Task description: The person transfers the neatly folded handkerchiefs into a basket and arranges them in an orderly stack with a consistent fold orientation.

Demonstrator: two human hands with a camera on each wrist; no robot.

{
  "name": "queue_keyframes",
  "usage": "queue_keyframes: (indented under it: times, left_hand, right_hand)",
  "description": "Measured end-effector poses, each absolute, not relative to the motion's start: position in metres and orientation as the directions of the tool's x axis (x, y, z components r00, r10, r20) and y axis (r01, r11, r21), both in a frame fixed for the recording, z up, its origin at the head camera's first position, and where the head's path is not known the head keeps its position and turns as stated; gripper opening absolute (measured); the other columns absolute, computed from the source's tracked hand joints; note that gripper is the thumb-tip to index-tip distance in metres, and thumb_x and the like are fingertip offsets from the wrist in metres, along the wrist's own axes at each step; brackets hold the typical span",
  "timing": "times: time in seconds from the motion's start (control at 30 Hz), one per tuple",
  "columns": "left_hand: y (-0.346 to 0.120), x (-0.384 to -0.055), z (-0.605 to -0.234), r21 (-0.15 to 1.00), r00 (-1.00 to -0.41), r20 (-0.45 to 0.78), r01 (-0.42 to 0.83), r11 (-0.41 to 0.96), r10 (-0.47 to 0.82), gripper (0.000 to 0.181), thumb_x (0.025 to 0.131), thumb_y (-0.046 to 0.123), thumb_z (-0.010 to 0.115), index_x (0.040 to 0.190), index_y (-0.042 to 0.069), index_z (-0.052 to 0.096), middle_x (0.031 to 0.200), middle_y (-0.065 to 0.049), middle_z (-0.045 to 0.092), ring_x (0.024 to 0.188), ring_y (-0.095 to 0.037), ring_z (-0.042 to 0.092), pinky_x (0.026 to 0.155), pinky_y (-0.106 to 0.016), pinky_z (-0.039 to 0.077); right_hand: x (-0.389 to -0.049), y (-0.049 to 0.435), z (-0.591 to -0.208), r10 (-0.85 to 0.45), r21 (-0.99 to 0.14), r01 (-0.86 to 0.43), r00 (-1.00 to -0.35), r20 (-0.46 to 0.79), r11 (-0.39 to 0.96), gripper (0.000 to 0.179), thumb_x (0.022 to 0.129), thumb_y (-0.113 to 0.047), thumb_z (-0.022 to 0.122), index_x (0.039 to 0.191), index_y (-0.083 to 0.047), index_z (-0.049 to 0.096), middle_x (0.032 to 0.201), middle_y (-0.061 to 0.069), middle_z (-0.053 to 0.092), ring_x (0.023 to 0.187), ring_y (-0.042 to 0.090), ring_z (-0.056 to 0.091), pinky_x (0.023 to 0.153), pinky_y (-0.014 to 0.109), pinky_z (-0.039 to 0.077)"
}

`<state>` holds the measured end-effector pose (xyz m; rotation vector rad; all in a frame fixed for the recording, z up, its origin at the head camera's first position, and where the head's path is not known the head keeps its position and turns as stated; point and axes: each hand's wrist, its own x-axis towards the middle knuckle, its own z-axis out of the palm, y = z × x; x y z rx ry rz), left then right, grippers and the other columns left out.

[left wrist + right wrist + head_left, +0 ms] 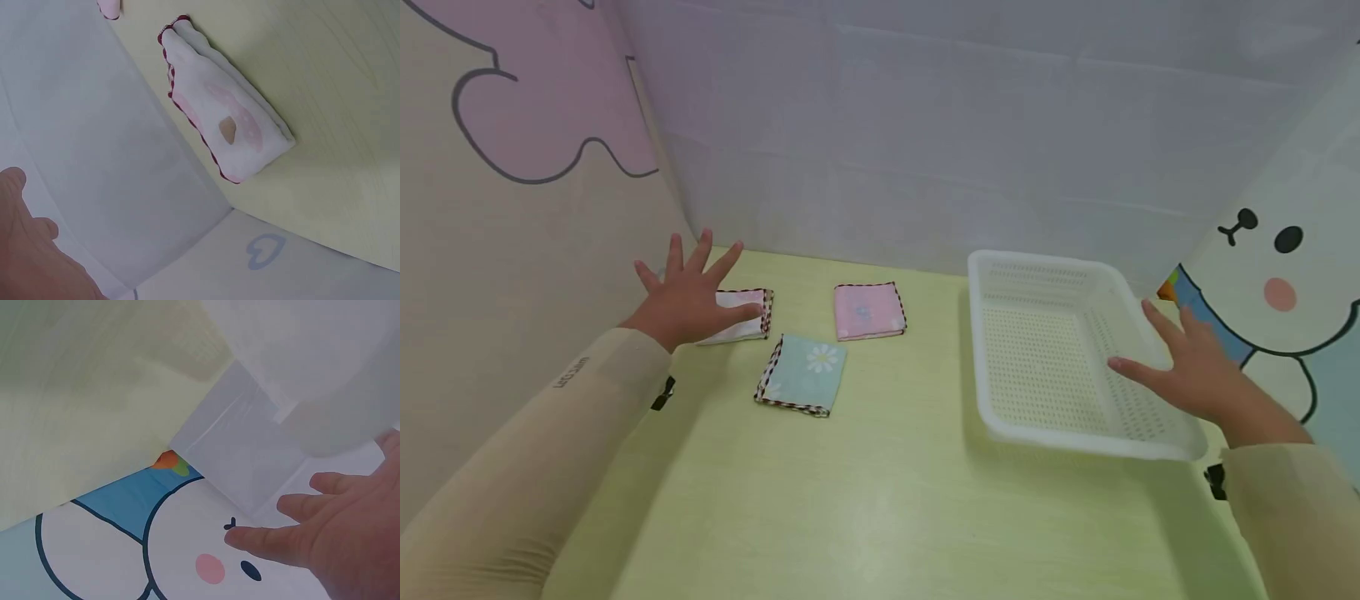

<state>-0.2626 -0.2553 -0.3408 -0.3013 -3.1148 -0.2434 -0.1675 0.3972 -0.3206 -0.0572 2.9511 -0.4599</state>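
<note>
My left hand [688, 300] is spread wide above a white folded handkerchief [741, 318], covering part of it in the head view. In the left wrist view that white handkerchief [219, 109] shows pink patches and a dark red edge, lying apart from the fingers. A pink folded handkerchief [868, 312] and a light blue one with a daisy [805, 375] lie to the right. Over the right side of a white plastic basket [1086, 442], my right hand [1198, 371] has its fingers stretched out. Whether it touches the rim I cannot tell.
A pale yellow-green tabletop [880, 517] carries everything. Behind it rises a plain greyish sheet [880, 150]. A printed panel [572, 108] borders the left side, and another with a cartoon face [1300, 258] borders the right.
</note>
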Motion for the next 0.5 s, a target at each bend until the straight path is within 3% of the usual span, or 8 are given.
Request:
queue_keyframes:
  times: [0.23,0.5]
  left_hand:
    - [-0.265,-0.262,-0.345,0.194,-0.976,0.006,0.213,0.957,0.216,0.104,0.09,0.082,0.047,0.166,0.033,-0.003,0.168,-0.014,-0.023,0.146,-0.046,-0.033,0.096,-0.083,-0.023]
    - [-0.277,-0.264,-0.356,0.235,-0.976,0.048,0.22,0.947,0.214,0.102,0.091,0.08,0.048,0.167,0.028,0.004,0.17,-0.018,-0.01,0.15,-0.049,-0.022,0.102,-0.081,-0.017]
  right_hand:
    - [-0.158,0.402,-0.329,-0.096,-0.433,-0.036,-0.989,-0.116,0.9,0.103,0.101,-0.049,0.062,0.164,-0.012,-0.011,0.16,0.033,-0.027,0.142,0.066,-0.015,0.092,0.09,0.018]
    - [-0.146,0.418,-0.344,-0.111,-0.576,-0.035,-0.989,-0.097,0.816,0.092,0.107,-0.037,0.056,0.164,-0.016,-0.014,0.163,0.029,-0.026,0.144,0.064,-0.015,0.095,0.09,0.014]
